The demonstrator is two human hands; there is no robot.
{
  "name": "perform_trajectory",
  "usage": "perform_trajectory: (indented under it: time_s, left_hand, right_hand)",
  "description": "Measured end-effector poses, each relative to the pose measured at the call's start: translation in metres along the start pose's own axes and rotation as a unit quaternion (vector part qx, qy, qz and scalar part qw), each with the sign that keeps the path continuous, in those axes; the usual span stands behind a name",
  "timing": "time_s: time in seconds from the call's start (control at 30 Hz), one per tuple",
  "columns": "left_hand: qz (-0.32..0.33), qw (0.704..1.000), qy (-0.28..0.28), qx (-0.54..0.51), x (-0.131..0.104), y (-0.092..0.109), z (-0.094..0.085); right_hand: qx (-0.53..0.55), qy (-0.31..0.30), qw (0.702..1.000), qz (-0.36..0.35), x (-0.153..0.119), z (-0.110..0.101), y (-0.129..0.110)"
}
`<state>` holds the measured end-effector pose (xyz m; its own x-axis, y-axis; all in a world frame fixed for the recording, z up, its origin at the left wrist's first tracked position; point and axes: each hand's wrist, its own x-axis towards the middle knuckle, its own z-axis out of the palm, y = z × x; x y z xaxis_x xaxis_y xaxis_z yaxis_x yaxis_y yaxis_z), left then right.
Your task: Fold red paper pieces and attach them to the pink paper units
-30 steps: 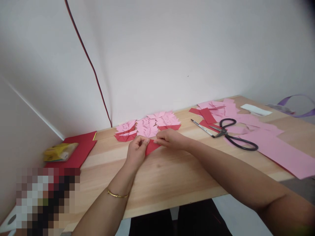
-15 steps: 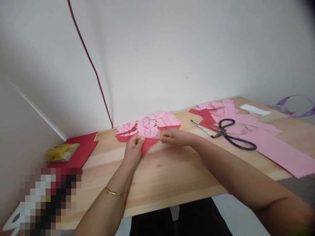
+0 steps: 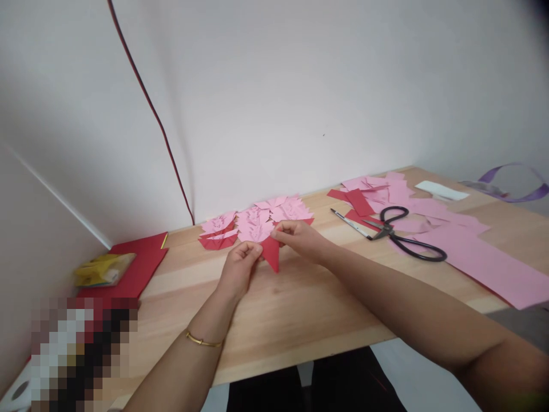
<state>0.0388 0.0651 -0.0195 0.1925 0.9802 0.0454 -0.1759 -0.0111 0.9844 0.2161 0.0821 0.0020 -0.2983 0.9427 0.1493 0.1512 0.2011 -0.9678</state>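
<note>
Between my two hands is a small folded piece of red paper (image 3: pixel 271 254), one pointed corner hanging down toward me. My left hand (image 3: pixel 241 262) pinches its left edge between thumb and fingers. At its upper right, my right hand (image 3: pixel 295 236) grips it with bent fingers. Just beyond the hands lie several cut pink paper pieces (image 3: pixel 254 223) with jagged edges, and a red folded paper piece (image 3: pixel 217 239) sits among them to the left. Part of the held paper is hidden behind my fingers.
On the right lie black-handled scissors (image 3: pixel 388 230), a pen (image 3: pixel 350 223), red scraps (image 3: pixel 359 202) and pink paper sheets (image 3: pixel 493 257). At the left, a yellow packet (image 3: pixel 105 270) rests on red paper (image 3: pixel 148 266). The wooden table (image 3: pixel 274 320) meets a white wall behind.
The red paper has been turned, so its point now hangs downward instead of stretching toward the right. My right hand has shifted its hold to the upper edge, and both hands are closer together.
</note>
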Motion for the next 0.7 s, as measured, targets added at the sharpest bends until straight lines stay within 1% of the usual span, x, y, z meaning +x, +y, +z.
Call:
perform_trajectory:
  time_s: [0.07, 0.13, 0.2, 0.27, 0.33, 0.37, 0.43, 0.5, 0.57, 0.7]
  left_hand:
    - [-0.025, 0.997, -0.055, 0.046, -0.0025, 0.0004, -0.0009]
    - [-0.036, 0.993, -0.084, 0.069, -0.0038, 0.0007, -0.0009]
    - [-0.022, 0.996, -0.064, 0.052, -0.0029, 0.0005, -0.0008]
    - [-0.007, 1.000, -0.017, -0.001, -0.0003, -0.0002, -0.0015]
    - [-0.014, 0.998, 0.016, -0.057, 0.0024, -0.0006, -0.0028]
    - [-0.021, 0.996, 0.023, -0.078, 0.0034, -0.0007, -0.0034]
    - [-0.033, 0.994, 0.022, -0.101, 0.0041, -0.0004, -0.0040]
    - [-0.043, 0.994, 0.013, -0.097, 0.0034, 0.0000, -0.0035]
    - [-0.045, 0.997, 0.003, -0.070, 0.0023, -0.0001, -0.0023]
    - [-0.022, 1.000, -0.007, -0.014, 0.0015, -0.0021, -0.0008]
  right_hand:
    - [0.016, 0.022, 1.000, -0.008, 0.0006, -0.0020, 0.0005]
    - [0.007, 0.021, 1.000, -0.013, 0.0003, -0.0042, -0.0010]
    - [-0.014, 0.009, 1.000, -0.019, -0.0003, -0.0057, -0.0030]
    - [-0.022, -0.004, 1.000, -0.022, -0.0006, -0.0063, -0.0039]
    - [-0.005, -0.029, 0.999, -0.016, -0.0003, -0.0059, -0.0031]
    - [0.006, -0.042, 0.999, -0.012, -0.0001, -0.0053, -0.0022]
    - [0.018, -0.051, 0.998, -0.012, 0.0004, -0.0039, 0.0001]
    - [0.013, -0.035, 0.999, -0.021, 0.0006, -0.0025, 0.0017]
    - [0.003, -0.020, 0.999, -0.032, 0.0005, -0.0014, 0.0026]
    - [-0.016, -0.028, 0.999, -0.041, -0.0004, 0.0002, 0.0038]
